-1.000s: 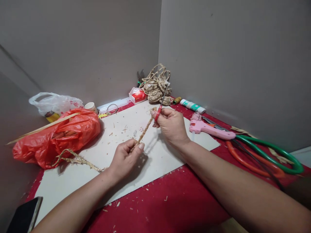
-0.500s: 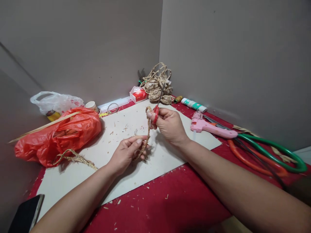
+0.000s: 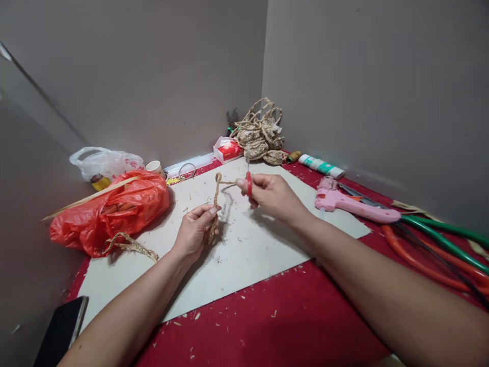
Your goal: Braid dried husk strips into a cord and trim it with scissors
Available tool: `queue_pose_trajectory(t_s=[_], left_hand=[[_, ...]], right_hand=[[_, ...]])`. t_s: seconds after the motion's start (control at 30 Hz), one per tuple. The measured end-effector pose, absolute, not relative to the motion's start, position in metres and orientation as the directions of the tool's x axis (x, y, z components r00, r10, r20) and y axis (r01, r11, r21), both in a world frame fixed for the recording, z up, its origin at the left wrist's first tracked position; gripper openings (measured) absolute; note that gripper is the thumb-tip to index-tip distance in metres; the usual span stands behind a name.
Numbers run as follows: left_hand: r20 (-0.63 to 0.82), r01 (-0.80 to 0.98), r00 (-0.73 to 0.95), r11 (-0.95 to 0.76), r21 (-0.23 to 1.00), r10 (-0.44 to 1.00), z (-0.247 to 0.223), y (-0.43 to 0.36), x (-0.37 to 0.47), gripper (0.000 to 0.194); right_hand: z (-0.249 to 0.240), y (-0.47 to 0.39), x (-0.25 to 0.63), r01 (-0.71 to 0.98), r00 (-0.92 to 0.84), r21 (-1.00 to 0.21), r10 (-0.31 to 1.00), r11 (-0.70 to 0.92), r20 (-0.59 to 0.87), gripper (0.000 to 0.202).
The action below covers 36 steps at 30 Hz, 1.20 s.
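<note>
My left hand (image 3: 196,229) is closed on a braided straw cord (image 3: 217,196), which stands up from the fingers and ends in a small loop. From the loop a thin strand runs right to my right hand (image 3: 271,196), pinched between thumb and forefinger. Red-handled scissors (image 3: 249,183) are also held in my right hand, blades pointing away toward the back. Both hands are above a white board (image 3: 244,265) sprinkled with straw bits.
Coiled straw rope (image 3: 262,135) lies in the back corner beside a red-and-white box (image 3: 228,149). At left are a red plastic bag (image 3: 110,214) and a phone (image 3: 63,329). A pink glue gun (image 3: 355,204) and large green-handled shears (image 3: 439,227) lie at right.
My hands have drawn apart: the right has left the cord's top and pulls a thin strand out to the right. The whole view has shifted slightly.
</note>
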<state>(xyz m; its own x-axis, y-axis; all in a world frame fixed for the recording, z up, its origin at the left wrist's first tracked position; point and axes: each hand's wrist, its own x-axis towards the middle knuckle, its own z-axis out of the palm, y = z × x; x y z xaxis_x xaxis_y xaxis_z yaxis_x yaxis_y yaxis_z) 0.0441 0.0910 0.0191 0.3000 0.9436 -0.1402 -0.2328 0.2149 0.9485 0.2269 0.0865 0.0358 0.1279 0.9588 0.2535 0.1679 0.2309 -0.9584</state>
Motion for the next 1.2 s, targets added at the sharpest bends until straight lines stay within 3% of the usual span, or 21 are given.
queue_pose_trajectory(t_s=[0.07,0.2,0.3,0.4,0.8,1.2], left_hand=[[-0.13,-0.276,0.24,0.196,0.941,0.962,0.017,0.097,0.041,0.033],[-0.122,-0.344,0.176,0.177,0.922,0.977,0.017,0.103,0.037,0.033],[-0.124,-0.374,0.159,0.176,0.911,0.98,0.019,0.103,0.036,0.031],[-0.134,-0.378,0.155,0.184,0.907,0.979,0.021,0.103,0.036,0.029],[-0.122,-0.314,0.183,0.175,0.933,0.976,0.017,0.097,0.042,0.031],[-0.106,-0.208,0.096,0.124,0.97,0.99,0.011,0.098,0.041,0.031]], right_hand=[[0.034,0.084,0.227,0.389,0.006,-0.876,0.951,0.283,0.309,0.046],[0.03,0.077,0.224,0.783,-0.23,-0.507,0.925,0.36,0.303,0.035],[0.03,0.074,0.222,0.886,-0.271,-0.307,0.925,0.347,0.265,0.029],[0.03,0.073,0.221,0.925,-0.272,-0.203,0.933,0.321,0.235,0.027],[0.026,0.072,0.216,0.947,-0.27,-0.1,0.925,0.305,0.267,0.03],[0.026,0.07,0.206,0.955,-0.267,-0.063,0.933,0.29,0.241,0.034]])
